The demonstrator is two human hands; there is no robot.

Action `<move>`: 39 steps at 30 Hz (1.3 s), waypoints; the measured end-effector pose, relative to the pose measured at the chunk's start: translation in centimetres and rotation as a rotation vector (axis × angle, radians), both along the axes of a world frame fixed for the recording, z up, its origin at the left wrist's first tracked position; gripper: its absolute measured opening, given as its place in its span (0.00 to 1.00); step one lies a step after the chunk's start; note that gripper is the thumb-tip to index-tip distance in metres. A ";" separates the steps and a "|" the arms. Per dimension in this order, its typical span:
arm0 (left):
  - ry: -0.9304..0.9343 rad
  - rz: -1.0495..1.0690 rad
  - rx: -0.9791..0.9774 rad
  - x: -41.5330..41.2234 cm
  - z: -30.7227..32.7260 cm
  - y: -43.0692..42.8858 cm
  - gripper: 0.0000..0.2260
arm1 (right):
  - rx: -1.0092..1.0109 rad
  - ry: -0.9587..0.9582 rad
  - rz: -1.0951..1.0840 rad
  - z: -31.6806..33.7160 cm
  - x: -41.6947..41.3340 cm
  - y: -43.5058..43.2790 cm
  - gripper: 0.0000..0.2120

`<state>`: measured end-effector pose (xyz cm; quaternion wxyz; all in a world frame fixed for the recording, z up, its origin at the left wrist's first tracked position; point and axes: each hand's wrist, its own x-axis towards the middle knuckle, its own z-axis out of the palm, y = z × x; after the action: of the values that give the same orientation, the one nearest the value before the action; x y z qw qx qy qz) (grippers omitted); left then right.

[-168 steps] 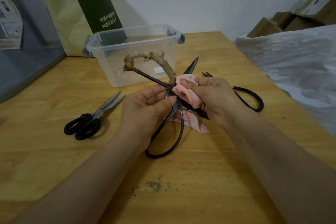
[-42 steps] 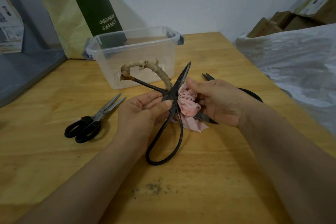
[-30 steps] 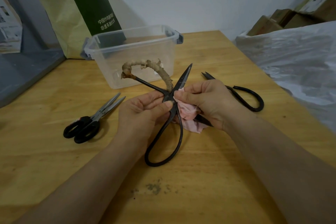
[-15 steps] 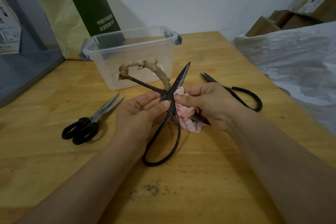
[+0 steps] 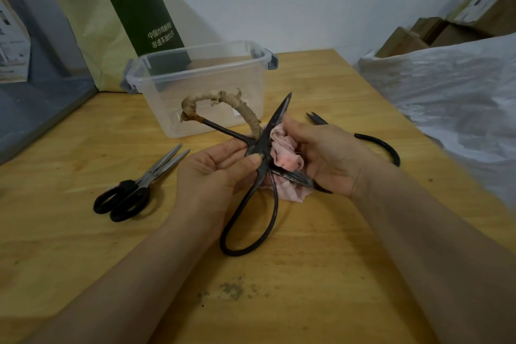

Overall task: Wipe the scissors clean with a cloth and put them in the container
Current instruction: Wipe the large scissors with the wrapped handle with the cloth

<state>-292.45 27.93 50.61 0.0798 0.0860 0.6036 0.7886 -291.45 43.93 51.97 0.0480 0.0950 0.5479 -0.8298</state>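
wooden table (image 5: 69, 232) fills most of the view. white plastic sheet (image 5: 446, 98) lies along its right edge. green and tan paper bag (image 5: 111, 25) leans on the wall at the back left. clear container (image 5: 167, 98) stands just in front of the bag, lid off, nothing seen inside.

iron scissors (image 5: 264, 145) are held above the table centre, in front of the container, blades spread wide. one handle loop is wrapped in tan binding, the other is bare.

left hand (image 5: 215, 173): thumb and fingers pinch the iron scissors at the pivot. right hand (image 5: 329, 156): fingers curled around the bunched pink cloth (image 5: 284, 148), which touches the upper blade.

steel scissors (image 5: 139, 184) lie closed left of the hands. dark scissors (image 5: 382, 146) lie behind the right hand, partly hidden. dark specks (image 5: 231, 289) near the front edge.
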 end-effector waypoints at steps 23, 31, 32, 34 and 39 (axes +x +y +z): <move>0.033 -0.028 -0.011 0.1 0.0 0.1 0.12 | 0.154 0.109 -0.076 -0.8 0.0 -0.9 0.07; 0.102 -0.077 -0.077 0.5 0.0 0.4 0.15 | -0.018 0.026 -0.326 -0.5 -0.5 -1.3 0.12; 0.099 -0.080 -0.082 0.5 0.0 0.5 0.16 | -0.032 0.019 -0.346 -0.4 -0.5 -1.2 0.12; 0.091 -0.075 -0.089 0.5 -0.1 0.5 0.18 | -0.045 0.021 -0.375 -0.3 -0.6 -1.2 0.12; 0.065 -0.040 -0.060 0.5 -0.1 0.6 0.17 | -0.014 0.010 -0.191 -0.4 -0.5 -0.4 0.15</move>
<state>-291.96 28.50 50.47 0.0787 0.1212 0.6273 0.7652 -291.91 43.54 51.54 -0.0335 0.1422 0.5308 -0.8348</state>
